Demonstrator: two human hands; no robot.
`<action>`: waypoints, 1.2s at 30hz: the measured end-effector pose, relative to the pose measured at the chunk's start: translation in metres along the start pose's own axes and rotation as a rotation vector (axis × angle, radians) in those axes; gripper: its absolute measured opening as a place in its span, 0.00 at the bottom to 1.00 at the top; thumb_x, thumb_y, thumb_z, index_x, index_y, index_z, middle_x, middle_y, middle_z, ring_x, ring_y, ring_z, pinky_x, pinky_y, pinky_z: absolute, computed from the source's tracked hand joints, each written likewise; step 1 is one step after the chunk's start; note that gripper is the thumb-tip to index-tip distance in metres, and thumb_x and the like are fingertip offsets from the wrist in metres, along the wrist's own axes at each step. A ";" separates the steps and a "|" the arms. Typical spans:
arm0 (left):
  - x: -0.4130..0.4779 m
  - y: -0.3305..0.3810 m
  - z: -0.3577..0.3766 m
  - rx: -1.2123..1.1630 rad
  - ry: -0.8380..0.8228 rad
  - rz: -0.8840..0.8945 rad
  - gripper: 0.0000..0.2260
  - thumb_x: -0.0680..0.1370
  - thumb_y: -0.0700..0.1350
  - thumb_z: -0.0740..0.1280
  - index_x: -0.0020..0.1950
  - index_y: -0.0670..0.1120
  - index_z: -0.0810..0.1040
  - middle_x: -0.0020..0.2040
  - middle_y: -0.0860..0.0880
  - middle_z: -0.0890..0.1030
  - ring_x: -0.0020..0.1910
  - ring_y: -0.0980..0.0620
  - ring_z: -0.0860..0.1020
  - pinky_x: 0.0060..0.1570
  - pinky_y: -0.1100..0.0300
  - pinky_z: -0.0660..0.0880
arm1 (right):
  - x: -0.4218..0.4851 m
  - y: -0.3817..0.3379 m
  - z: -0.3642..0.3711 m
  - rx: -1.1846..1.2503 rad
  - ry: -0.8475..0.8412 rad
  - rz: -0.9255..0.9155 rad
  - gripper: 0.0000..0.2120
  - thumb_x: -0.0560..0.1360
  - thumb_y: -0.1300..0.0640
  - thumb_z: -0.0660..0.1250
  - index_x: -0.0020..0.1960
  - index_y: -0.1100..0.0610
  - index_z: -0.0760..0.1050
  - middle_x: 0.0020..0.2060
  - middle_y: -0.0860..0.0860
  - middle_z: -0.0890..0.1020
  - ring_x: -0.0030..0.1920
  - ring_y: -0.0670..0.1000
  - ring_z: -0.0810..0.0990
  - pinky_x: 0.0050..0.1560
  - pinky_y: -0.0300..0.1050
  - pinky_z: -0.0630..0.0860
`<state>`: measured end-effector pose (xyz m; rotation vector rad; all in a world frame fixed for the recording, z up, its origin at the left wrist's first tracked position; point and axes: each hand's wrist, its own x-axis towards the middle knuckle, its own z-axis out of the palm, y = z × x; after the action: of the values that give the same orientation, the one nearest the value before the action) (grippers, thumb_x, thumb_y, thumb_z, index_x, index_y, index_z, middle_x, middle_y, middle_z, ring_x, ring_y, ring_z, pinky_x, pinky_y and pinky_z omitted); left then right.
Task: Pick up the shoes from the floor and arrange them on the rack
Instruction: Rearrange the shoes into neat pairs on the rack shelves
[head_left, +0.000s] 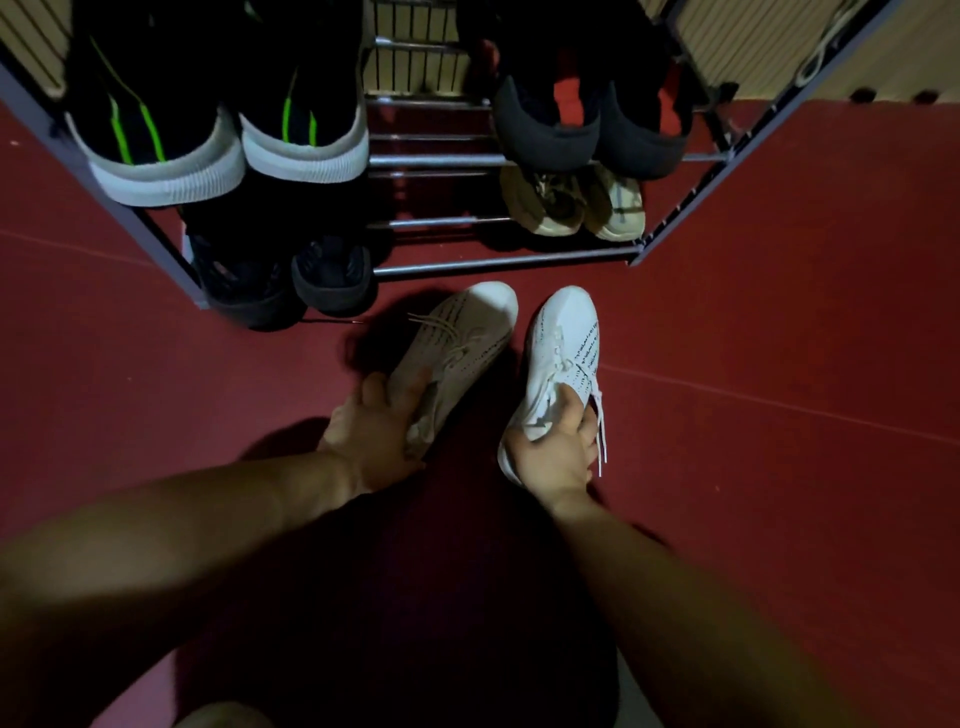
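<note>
Two white sneakers are in front of the metal shoe rack (498, 262), toes pointing at it. My left hand (371, 436) grips the left sneaker (462, 338) at its heel opening; the shoe tilts to the right. My right hand (558, 449) grips the right sneaker (563, 353) around its collar, with a lace hanging beside the fingers. Whether the sneakers touch the floor or are lifted I cannot tell.
The rack holds black shoes with green stripes (218, 140) top left, dark shoes with red lining (592, 124) top right, beige sneakers (576, 208) lower right and black sandals (291, 275) lower left. Bare bars show in the rack's middle. Red floor (779, 338) surrounds it.
</note>
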<state>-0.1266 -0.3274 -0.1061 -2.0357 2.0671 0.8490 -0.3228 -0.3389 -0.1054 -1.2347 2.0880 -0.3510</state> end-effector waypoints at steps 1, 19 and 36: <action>0.001 0.000 -0.001 -0.029 0.028 0.004 0.44 0.71 0.59 0.69 0.76 0.58 0.42 0.70 0.40 0.58 0.67 0.38 0.64 0.61 0.49 0.69 | -0.001 0.001 -0.001 0.042 0.022 -0.017 0.38 0.70 0.52 0.69 0.74 0.45 0.54 0.75 0.52 0.51 0.71 0.60 0.57 0.69 0.58 0.57; 0.064 0.047 -0.074 -0.544 0.792 -0.347 0.30 0.69 0.60 0.68 0.69 0.59 0.65 0.61 0.46 0.68 0.59 0.42 0.71 0.60 0.52 0.69 | 0.066 -0.079 -0.032 -0.125 0.221 -0.445 0.33 0.69 0.51 0.70 0.71 0.49 0.63 0.75 0.59 0.53 0.69 0.63 0.61 0.65 0.57 0.60; 0.105 0.023 -0.074 0.306 0.559 -0.193 0.47 0.61 0.68 0.70 0.75 0.52 0.60 0.75 0.36 0.55 0.68 0.37 0.63 0.66 0.43 0.55 | 0.110 -0.119 0.002 -0.556 0.132 -0.572 0.30 0.75 0.48 0.63 0.74 0.48 0.58 0.75 0.58 0.54 0.71 0.63 0.57 0.67 0.57 0.58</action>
<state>-0.1361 -0.4558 -0.0849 -2.4175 2.0151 -0.0869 -0.2770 -0.4938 -0.0888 -2.2000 1.9679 -0.0939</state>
